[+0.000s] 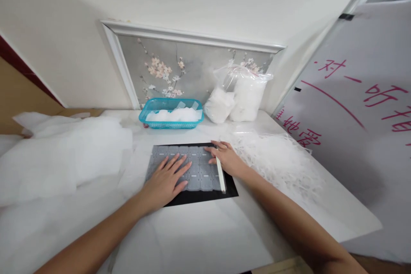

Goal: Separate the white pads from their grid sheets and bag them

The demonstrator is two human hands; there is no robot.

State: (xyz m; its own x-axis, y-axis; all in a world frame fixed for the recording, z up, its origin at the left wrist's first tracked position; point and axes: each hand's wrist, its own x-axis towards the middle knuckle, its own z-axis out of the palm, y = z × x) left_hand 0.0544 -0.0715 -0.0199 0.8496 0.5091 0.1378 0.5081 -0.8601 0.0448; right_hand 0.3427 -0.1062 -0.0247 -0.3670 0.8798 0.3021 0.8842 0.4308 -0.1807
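Note:
A translucent sheet [201, 175] with rows of rounded, cut-out shapes lies flat on a black mat [192, 198]. My left hand [167, 180] rests on the sheet's left part, palm down with its fingers spread. At the upper right corner of the sheet is my right hand [226, 157], its fingers partly bent and apart, touching the sheet's edge. A narrow pale strip [221, 175] runs along the right side of the sheet, with its upper end under my right hand.
Soft white sheets [64, 158] are piled on the left. Behind the mat stands a blue basket [170, 126] with white pieces inside. Clear bags [248, 98] of white material are by the wall. Thin white scraps [276, 162] lie at the right on the white table [199, 235].

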